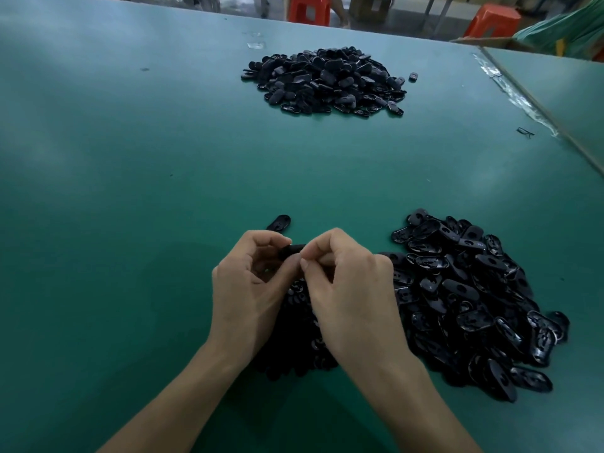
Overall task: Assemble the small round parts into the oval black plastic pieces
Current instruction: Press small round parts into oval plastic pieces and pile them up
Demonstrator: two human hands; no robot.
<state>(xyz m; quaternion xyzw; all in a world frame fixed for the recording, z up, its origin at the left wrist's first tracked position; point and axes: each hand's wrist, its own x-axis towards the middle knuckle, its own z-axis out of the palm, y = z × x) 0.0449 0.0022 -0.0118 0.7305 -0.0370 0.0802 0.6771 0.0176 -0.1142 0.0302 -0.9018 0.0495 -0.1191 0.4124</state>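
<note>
Left hand [248, 289] and right hand [349, 289] both pinch one oval piece [293, 250] in their grip, one loose piece [279, 222] lying beyond.

The near pile of oval pieces [470, 299] is glossy black plastic; the far pile [327, 81] looks duller. The green table mat [130, 158] is smooth, faintly sheened.

Both bare: left hand [251, 284] and right hand [351, 282] are showing short plain nails, and the forearms are running uncovered to the frame's bottom edge.
</note>
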